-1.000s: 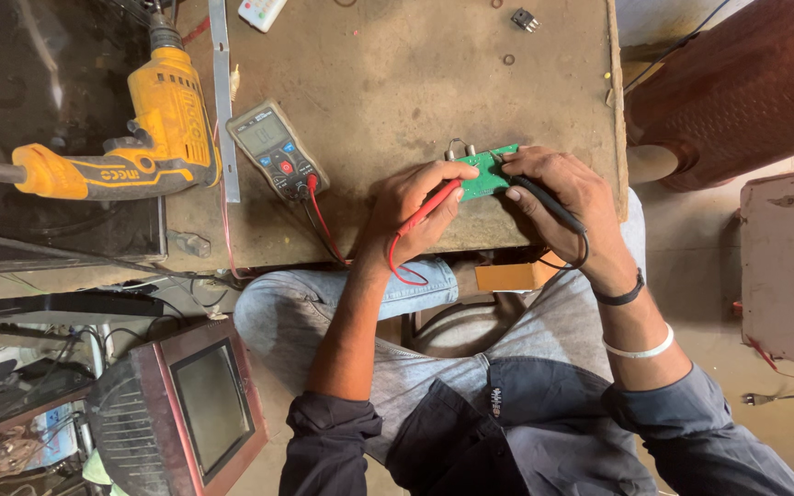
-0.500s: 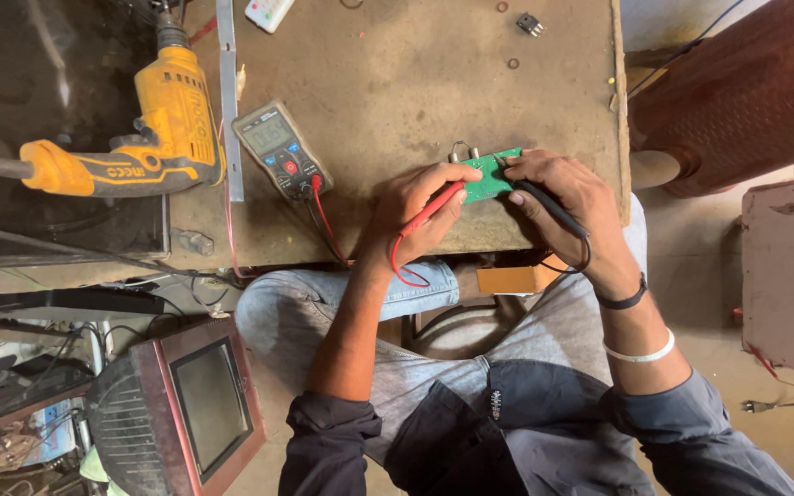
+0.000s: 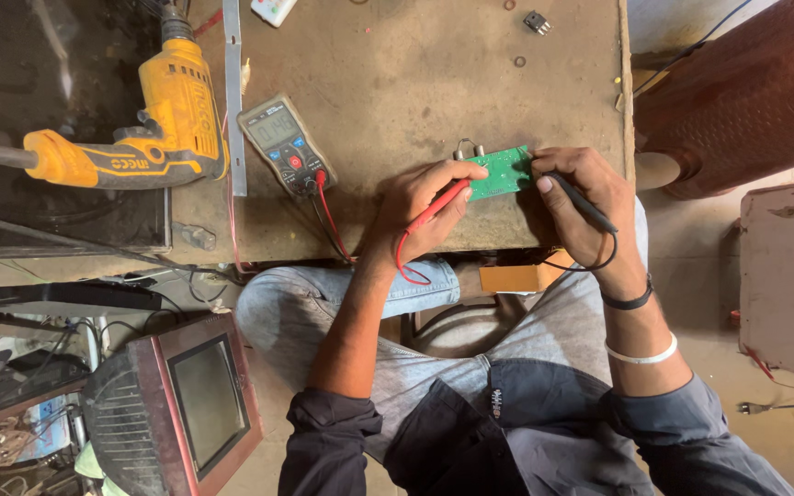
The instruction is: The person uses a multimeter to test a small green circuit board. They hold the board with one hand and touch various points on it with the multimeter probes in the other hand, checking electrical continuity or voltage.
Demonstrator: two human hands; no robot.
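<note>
Green and small, a circuit board [image 3: 500,172] lies near the front edge of a worn brown workbench [image 3: 397,55], seen from above by the person working on it. The left hand [image 3: 420,207] is closed around a red test probe [image 3: 438,207], fingers pinching it with the tip angled onto the board's left end. The right hand [image 3: 585,202] is closed around a black test probe [image 3: 585,200], held like a pen with its tip at the board's right edge. A red lead [image 3: 328,216] and a black one run from the probes back to a grey multimeter [image 3: 285,144], which lies face up on the bench just left of the hands.

Further left, a yellow power drill [image 3: 153,119] rests on its side, half over the bench's left edge, beside a thin metal strip [image 3: 233,101] lying upright in view. Small loose parts sit at the far side of the bench: a dark component [image 3: 536,20] and a small ring [image 3: 519,62].

Below the bench are the person's knees in light jeans and dark rolled sleeves. The right wrist wears a black band [image 3: 627,300] and a white bangle [image 3: 640,355]. An old small television [image 3: 181,413] stands on the floor at lower left, amid tangled cables. A reddish-brown rounded object [image 3: 737,92] stands at upper right.
</note>
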